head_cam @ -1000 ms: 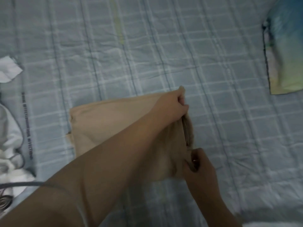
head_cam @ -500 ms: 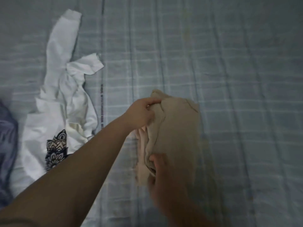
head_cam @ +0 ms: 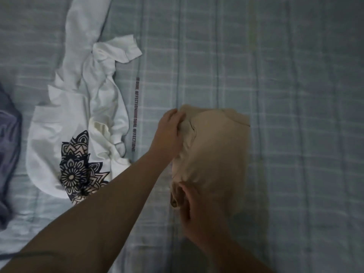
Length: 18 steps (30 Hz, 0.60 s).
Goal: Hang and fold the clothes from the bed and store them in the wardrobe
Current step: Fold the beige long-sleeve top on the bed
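A beige garment [head_cam: 214,146], folded into a narrow upright rectangle, lies on the blue checked bedsheet [head_cam: 295,95] at the centre. My left hand [head_cam: 170,133] grips its far left corner, fingers closed on the cloth. My right hand [head_cam: 197,209] holds the near left corner, where the folded layers bunch up. A crumpled white top [head_cam: 78,115] with a dark mandala print lies to the left of the beige garment, apart from it.
A grey-purple cloth [head_cam: 7,154] sits at the left edge of the bed. A narrow strip with printed letters [head_cam: 136,115] runs between the white top and the beige garment. Bare bedsheet stretches to the right and far side.
Both hands folded the beige garment's right side over to the left, making it narrower. The view swung left, so the white top came in and the colourful cloth at the right left the frame.
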Motion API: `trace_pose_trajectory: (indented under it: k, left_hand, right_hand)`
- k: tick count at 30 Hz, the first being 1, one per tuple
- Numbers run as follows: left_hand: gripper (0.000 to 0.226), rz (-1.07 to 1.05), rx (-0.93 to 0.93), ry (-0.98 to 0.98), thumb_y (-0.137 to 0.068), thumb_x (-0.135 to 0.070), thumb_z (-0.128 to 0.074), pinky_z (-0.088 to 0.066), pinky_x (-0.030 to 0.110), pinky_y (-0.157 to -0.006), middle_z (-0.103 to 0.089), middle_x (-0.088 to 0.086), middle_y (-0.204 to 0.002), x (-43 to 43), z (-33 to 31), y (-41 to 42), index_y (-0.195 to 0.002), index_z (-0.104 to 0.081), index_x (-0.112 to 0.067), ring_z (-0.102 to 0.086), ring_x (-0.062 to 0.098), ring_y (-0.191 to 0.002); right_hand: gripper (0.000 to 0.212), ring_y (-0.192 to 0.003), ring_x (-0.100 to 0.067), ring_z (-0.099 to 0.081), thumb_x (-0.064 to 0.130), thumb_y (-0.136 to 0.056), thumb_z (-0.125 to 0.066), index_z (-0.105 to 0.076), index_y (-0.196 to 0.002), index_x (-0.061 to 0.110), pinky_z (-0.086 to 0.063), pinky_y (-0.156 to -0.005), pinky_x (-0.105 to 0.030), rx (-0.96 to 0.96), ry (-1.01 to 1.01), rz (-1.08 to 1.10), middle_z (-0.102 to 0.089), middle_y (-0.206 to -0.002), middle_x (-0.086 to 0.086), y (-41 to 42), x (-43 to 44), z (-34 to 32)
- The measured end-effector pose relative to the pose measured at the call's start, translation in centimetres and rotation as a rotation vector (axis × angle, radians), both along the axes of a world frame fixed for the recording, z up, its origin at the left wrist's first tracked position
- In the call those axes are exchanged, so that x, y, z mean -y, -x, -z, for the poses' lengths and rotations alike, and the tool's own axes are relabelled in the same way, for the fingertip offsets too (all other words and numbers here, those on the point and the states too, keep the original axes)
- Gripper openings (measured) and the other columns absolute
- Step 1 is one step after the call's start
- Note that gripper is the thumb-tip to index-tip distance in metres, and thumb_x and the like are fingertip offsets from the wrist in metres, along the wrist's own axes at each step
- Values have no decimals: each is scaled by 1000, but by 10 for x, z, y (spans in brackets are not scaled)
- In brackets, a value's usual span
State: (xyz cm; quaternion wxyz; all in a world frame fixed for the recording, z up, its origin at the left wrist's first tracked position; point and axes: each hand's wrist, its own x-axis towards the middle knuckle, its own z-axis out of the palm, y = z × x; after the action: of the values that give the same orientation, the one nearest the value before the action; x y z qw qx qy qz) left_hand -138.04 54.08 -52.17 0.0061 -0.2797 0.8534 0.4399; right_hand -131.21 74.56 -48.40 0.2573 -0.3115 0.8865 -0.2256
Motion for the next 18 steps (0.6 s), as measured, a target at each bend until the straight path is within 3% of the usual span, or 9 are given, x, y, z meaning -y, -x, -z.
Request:
trace_pose_trajectory:
  k: [3, 5, 9, 13, 18]
  left_hand:
    - [54, -19, -48, 167, -92, -14, -50, -21, 37, -117, -32, 18, -156, -18, -14, -14, -146, -44, -7, -29, 32, -143]
    - [54, 111, -99, 275, -91, -19, -45, -25, 44, -118, -36, 21, -154, -32, -22, -25, -143, -47, -2, -31, 36, -144]
    - [59, 451, -51, 447, -93, -30, -38, -19, 56, -120, -35, 23, -155, -73, -16, -49, -144, -47, 0, -20, 40, -149]
    - [60, 518, 86, 573, -100, -41, -33, -14, 54, -121, -25, 16, -162, -98, 10, -66, -155, -32, -15, -13, 35, -152]
    - [59, 468, 42, 632, -101, -43, -41, -18, 54, -120, -30, 14, -160, -99, 38, -72, -155, -33, -21, -19, 32, -151]
  right_hand:
    - [42, -112, -26, -58, 25, -83, -49, -61, -123, 20, -39, -99, -30, -126, 71, 75, -62, -123, -4, 28, -22, -1]
    - [45, -120, -32, -52, 23, -85, -48, -64, -126, 10, -38, -105, -38, -257, 44, 103, -60, -131, -12, 51, -36, 2]
    - [52, -138, -37, -42, 20, -92, -48, -52, -139, -1, -33, -113, -55, -422, -56, 48, -48, -147, -21, 75, -50, 17]
    - [57, -144, -36, -34, 26, -96, -44, -42, -147, 0, -30, -115, -55, -416, -86, -12, -38, -154, -20, 79, -59, 40]
    - [63, -151, -30, -19, 32, -98, -43, -28, -154, 8, -24, -119, -51, -415, -91, -55, -25, -162, -14, 82, -74, 68]
